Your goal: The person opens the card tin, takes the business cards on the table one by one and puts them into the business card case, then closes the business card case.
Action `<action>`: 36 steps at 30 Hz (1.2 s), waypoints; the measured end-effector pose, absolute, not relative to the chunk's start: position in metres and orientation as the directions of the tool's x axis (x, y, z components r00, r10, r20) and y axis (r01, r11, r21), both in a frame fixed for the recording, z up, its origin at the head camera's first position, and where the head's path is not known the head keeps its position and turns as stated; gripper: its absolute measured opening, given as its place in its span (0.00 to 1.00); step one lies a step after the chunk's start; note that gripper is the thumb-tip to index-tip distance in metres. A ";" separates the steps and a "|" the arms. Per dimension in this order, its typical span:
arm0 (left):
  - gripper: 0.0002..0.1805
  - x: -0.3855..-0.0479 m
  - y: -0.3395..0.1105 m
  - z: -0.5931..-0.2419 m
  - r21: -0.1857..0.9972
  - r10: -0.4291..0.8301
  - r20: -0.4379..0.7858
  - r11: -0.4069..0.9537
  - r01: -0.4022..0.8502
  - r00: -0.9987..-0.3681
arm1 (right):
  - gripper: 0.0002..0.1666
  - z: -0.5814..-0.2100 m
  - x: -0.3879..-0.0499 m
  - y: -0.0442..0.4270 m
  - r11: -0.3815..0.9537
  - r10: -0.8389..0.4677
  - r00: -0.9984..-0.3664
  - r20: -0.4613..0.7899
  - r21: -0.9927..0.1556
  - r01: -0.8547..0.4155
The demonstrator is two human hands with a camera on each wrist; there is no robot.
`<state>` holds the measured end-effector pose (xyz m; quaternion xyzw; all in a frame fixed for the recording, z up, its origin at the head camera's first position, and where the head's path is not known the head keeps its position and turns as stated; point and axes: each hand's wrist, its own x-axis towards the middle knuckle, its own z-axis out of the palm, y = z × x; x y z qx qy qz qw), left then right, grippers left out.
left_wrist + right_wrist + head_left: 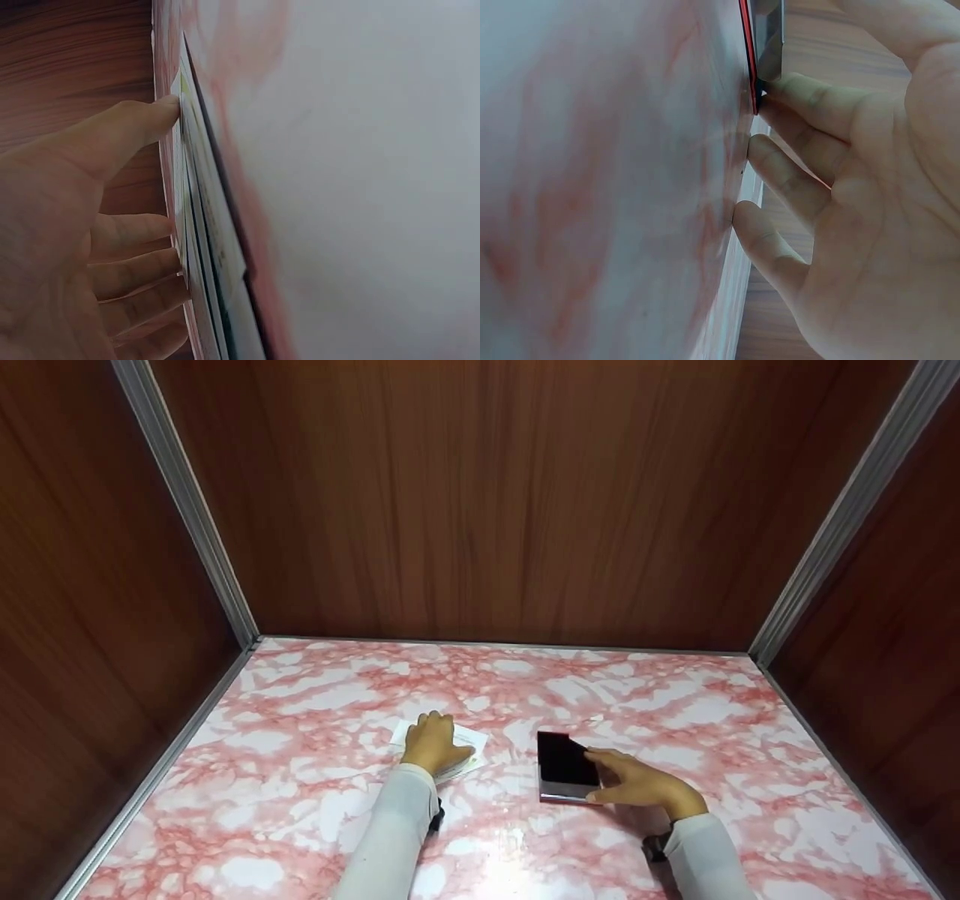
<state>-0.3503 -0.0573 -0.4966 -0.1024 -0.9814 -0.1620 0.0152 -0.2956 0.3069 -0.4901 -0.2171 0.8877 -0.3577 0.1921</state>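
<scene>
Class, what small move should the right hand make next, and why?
Perhaps the right hand should close gently on the dark object: its thumb and fingertips are at the object's right side, while the left hand rests on the papers.

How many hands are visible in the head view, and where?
2. The left hand touches the stack of papers; the right hand touches the right side of the flat black item.
</scene>
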 end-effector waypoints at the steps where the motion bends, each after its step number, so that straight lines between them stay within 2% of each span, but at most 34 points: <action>1: 0.37 -0.350 -0.057 -0.496 0.316 0.195 0.067 0.926 0.206 -0.979 | 0.51 -0.490 -0.296 0.307 0.649 -0.525 -0.831 -0.184 -0.718 -0.252; 13: 0.34 -0.353 -0.055 -0.490 0.384 0.161 0.142 0.901 0.204 -0.977 | 0.51 -0.491 -0.296 0.307 0.626 -0.533 -0.823 -0.197 -0.746 -0.227; 19: 0.24 -0.353 -0.059 -0.489 0.458 0.145 0.141 0.867 0.194 -0.979 | 0.50 -0.490 -0.295 0.307 0.613 -0.540 -0.819 -0.196 -0.758 -0.223; 28: 0.12 -0.350 -0.068 -0.489 0.485 0.162 0.193 0.841 0.238 -0.968 | 0.50 -0.490 -0.294 0.305 0.629 -0.532 -0.821 -0.205 -0.745 -0.221; 36: 0.06 -0.347 -0.072 -0.483 0.523 0.218 0.221 0.796 0.305 -0.950 | 0.50 -0.491 -0.295 0.307 0.609 -0.543 -0.814 -0.207 -0.765 -0.212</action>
